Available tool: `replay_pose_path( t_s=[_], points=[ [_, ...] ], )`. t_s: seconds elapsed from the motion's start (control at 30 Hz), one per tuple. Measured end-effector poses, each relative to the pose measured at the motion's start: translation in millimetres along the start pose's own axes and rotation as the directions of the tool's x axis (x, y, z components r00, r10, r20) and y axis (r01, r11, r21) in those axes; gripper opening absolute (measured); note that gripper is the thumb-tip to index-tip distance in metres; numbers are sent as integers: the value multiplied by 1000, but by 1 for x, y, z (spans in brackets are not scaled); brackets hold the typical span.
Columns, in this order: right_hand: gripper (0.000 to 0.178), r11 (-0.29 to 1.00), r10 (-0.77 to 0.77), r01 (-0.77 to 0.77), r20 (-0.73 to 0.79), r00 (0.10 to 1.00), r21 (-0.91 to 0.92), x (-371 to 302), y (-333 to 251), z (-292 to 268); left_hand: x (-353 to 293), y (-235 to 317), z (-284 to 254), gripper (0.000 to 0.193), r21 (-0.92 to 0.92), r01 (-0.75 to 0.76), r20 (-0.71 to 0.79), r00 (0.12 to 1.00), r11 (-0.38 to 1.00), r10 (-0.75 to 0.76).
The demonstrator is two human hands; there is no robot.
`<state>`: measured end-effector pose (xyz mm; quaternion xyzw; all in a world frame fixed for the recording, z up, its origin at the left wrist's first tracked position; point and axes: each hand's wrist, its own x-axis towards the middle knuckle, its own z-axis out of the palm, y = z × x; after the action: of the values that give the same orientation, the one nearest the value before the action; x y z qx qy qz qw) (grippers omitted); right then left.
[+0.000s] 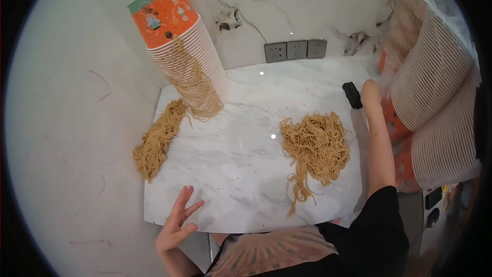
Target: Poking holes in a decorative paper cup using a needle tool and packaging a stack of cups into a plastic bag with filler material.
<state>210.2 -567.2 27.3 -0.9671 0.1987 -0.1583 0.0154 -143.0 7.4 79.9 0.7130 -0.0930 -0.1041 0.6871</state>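
My left hand (177, 221) hovers over the near left edge of the table, fingers spread and nothing in it. At the far right, my right hand (372, 97) is lowered to the tabletop with its fingers curled out of sight. Just left of it, touching or nearly so, lies a small oblong black thing (352, 95) of a kind I cannot tell. A loose heap of tan yarn (319, 146) lies right of the middle, with a tail trailing toward me. A longer tan yarn bundle (160, 141) rests along the left edge.
A tall leaning stack of orange-and-green paper cups (166, 15) stands at the back left, tan strands draped over it. More stacked cups (435, 72) in clear plastic crowd the right side. Wall sockets (296, 50) sit behind the white table (241, 174), which carries scattered tiny pink bits.
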Motion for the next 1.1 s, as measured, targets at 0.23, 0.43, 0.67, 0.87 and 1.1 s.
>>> replay_pose_path(
  t_s=[0.23, 0.43, 0.67, 0.87, 1.1],
  points=[
    [52, 732, -334, 647, -715, 614, 214, -46, -108, -129, 20, 20, 24, 92, 193, 87, -36, 996, 977, -82],
    [48, 602, -478, 629, -408, 778, 492, -81, -144, -137, 51, 27, 42, 72, -40, -134, -163, 979, 990, 125],
    [73, 942, -322, 310, -92, 942, -129, -84, -99, -105, 55, 22, 42, 61, -110, -124, -223, 970, 986, 97],
    [42, 1000, 19, -19, 110, 994, -2, 31, 28, -18, 58, 15, 37, 59, -142, -121, -236, 968, 982, 86],
    [40, 783, 11, 291, -480, 877, 550, 72, 38, -81, 55, 15, 36, 56, -193, -102, -275, 960, 976, 46]
  ],
)
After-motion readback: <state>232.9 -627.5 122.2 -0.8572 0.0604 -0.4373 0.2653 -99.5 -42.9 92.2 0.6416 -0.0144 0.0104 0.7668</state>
